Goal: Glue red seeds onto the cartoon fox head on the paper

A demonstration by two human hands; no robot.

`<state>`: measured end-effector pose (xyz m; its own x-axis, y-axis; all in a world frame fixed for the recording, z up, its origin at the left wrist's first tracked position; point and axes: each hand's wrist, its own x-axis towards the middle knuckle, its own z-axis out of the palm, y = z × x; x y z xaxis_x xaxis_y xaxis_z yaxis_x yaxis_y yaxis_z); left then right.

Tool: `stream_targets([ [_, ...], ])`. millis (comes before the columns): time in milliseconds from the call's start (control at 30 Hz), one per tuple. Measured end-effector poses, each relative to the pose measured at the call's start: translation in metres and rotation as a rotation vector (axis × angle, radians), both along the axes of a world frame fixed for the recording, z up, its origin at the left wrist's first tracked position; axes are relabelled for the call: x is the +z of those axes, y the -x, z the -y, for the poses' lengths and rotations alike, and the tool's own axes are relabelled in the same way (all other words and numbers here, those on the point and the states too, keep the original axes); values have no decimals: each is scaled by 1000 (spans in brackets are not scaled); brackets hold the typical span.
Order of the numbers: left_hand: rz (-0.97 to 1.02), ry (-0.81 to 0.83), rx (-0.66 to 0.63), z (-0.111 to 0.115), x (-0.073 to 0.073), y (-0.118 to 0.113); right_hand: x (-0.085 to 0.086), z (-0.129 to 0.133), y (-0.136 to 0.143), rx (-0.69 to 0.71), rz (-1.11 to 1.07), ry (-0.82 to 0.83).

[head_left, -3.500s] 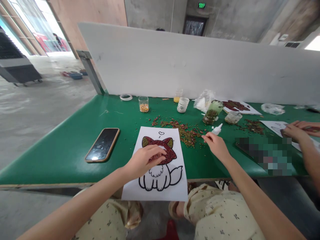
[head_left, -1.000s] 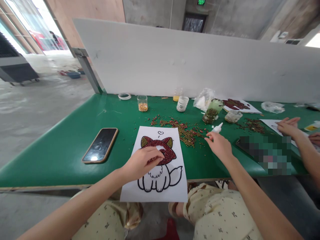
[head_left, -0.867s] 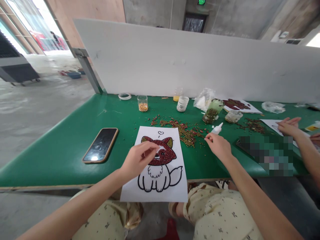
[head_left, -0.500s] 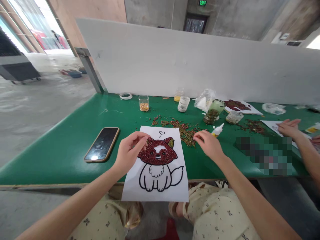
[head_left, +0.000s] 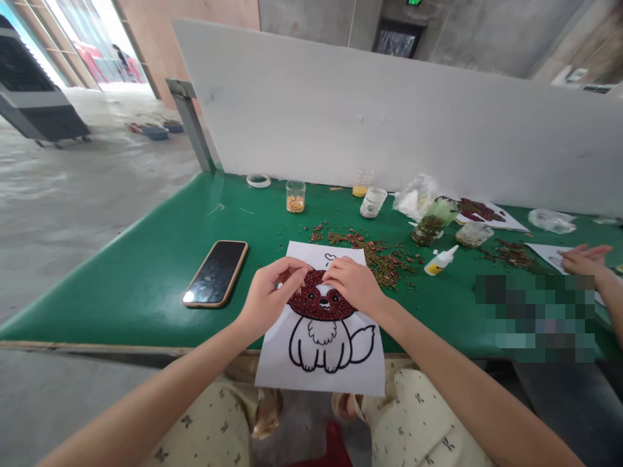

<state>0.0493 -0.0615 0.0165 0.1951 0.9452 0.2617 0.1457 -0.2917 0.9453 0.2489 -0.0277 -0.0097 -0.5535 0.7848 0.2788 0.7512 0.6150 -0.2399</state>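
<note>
A sheet of paper point(head_left: 275, 376) with a printed fox-like animal lies at the table's front edge, its lower part overhanging. Small dark red beans point(head_left: 307, 310) cover the animal's face; its body and tail are bare paper. My left hand point(head_left: 272, 290) is over the left ear, thumb and fingers pinched together. My right hand point(head_left: 359, 285) hovers at the top of the head, fingertips pinched close to the left ones and covering the right ear. Whatever either pinch holds is too small or hidden. Loose green and red beans point(head_left: 389, 267) are scattered beyond the right hand.
A phone point(head_left: 217, 272) lies left of the paper, a glue bottle point(head_left: 440, 261) to the right. Along the back stand a cup of corn kernels point(head_left: 295, 198), a white-smeared cup point(head_left: 374, 202) and a tipped jar point(head_left: 431, 224). Another person's hand point(head_left: 584, 259) is at far right.
My right hand has moved left from the loose beans to the animal's head, beside my left hand. The left hand stays at the left ear. The view has shifted slightly.
</note>
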Motion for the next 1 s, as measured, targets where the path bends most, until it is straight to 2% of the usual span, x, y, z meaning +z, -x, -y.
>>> stream_targets([
  [433,-13,24,-42,-2,4,4,-8,-3,2,20,27,2],
  [867,-24,54,-51,-6,2,6,-3,-6,-5,-29,-28,19],
  [1000,-39,50,-55,-7,1,6,-3,-4,-4,-1,-26,35],
])
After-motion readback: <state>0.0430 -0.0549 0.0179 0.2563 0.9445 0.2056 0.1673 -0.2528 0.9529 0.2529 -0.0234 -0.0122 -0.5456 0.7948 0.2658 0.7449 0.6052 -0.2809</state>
